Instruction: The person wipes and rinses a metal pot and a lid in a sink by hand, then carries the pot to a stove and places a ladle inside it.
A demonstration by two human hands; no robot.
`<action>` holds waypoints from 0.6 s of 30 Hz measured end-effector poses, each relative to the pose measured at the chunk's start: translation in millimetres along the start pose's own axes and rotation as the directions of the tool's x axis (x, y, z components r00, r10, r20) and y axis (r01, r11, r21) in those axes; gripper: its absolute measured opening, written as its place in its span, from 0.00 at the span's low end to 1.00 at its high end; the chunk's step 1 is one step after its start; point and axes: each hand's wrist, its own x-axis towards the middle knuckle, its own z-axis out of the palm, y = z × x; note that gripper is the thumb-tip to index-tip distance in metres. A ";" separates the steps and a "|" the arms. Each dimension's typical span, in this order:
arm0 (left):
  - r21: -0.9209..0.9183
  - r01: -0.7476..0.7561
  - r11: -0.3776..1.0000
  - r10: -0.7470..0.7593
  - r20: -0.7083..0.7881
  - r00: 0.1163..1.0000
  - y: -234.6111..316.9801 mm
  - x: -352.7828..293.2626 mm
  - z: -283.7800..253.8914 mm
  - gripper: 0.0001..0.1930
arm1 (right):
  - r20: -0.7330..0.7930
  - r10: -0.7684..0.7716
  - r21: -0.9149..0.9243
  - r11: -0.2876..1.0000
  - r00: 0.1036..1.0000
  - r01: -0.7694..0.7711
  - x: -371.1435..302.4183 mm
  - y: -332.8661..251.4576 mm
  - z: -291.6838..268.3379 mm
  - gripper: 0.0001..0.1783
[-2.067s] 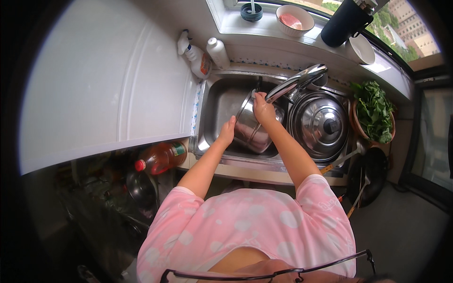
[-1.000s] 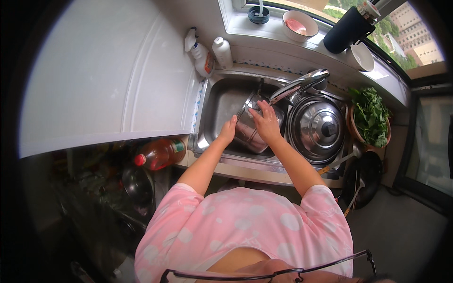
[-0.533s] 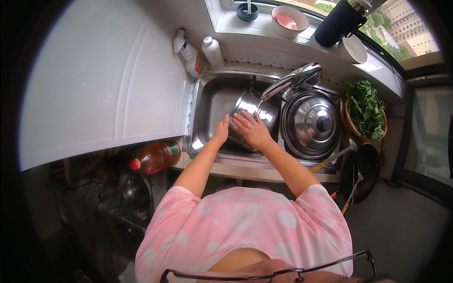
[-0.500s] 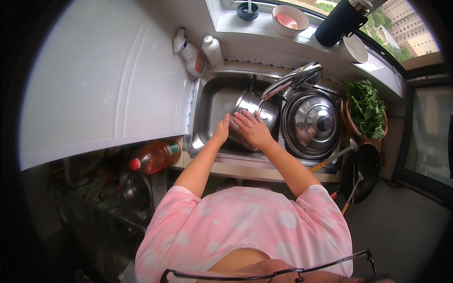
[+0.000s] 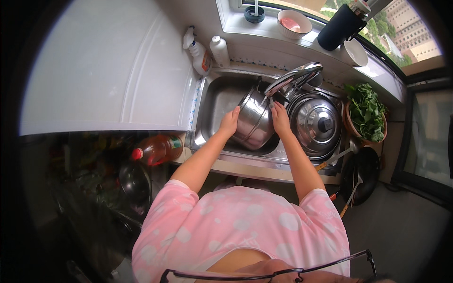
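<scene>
A shiny steel pot [image 5: 255,123] is tilted on its side in the steel sink [image 5: 213,106], under the chrome faucet [image 5: 289,79]. A thin stream of water seems to fall from the spout onto the pot's wall. My left hand [image 5: 230,121] grips the pot on its left, by the rim. Against the right side, near the pot's base, my right hand [image 5: 281,118] holds it with the fingers pointing away from me. The fingertips of both hands are partly hidden by the pot and the angle.
Right of the sink lies a large steel lid [image 5: 317,125], with a basket of leafy greens [image 5: 366,113] beyond it. A spray bottle [image 5: 197,54] and a white bottle [image 5: 219,51] stand behind the sink. The sill bears a bowl with meat [image 5: 293,24] and a dark flask [image 5: 340,28].
My right hand has moved from the pot's near wall to its right side. The pot has turned and now shows more of its outer wall. The view has shifted slightly.
</scene>
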 end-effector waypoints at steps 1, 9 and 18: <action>-0.017 -0.013 1.000 0.013 -0.010 1.000 4.3 5.0 -3.0 0.32 | -0.001 -0.007 0.004 1.000 1.000 0.007 -0.3 -4.0 -0.9 0.19; -0.244 0.398 0.884 -0.303 0.347 0.887 83.5 38.5 -26.1 0.26 | -0.067 -0.156 0.081 0.984 0.986 0.161 3.6 -40.5 -20.6 0.19; -0.154 0.520 0.840 -0.456 0.318 0.831 -2.3 93.7 -4.5 0.28 | -0.044 -0.256 0.029 0.966 0.966 0.257 5.3 -51.4 1.6 0.16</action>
